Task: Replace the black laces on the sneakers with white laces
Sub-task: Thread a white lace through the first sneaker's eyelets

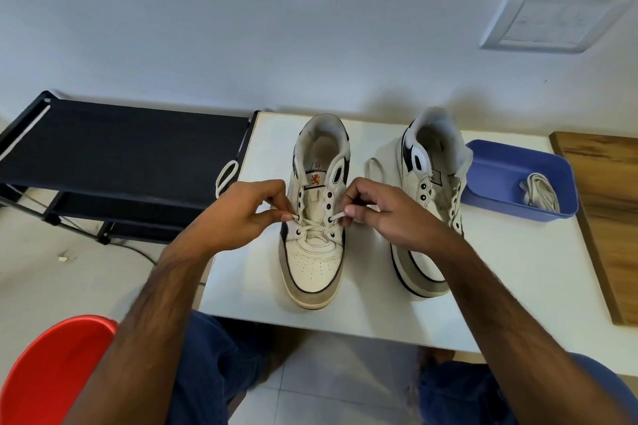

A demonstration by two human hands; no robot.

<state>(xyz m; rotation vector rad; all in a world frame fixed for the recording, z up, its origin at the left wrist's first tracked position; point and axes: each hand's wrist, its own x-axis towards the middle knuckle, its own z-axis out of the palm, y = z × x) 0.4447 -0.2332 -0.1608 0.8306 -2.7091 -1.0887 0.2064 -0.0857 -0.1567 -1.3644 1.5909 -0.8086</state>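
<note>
Two white sneakers stand on the white table (500,286), toes toward me. The left sneaker (314,262) has a white lace (312,225) crossed through its lowest eyelets. My left hand (248,214) pinches the lace end at the shoe's left side. My right hand (376,210) pinches the other end at the right side. A loop of this lace hangs over the table's left edge. The right sneaker (428,190) leans a little and shows no lace in its eyelets. Another white lace (540,191) lies coiled in a blue tray (497,166).
A black shoe rack (121,152) stands left of the table. A wooden board (607,203) lies at the table's right side. A red chair (51,369) is at my lower left, beside my knees. A white wall is behind.
</note>
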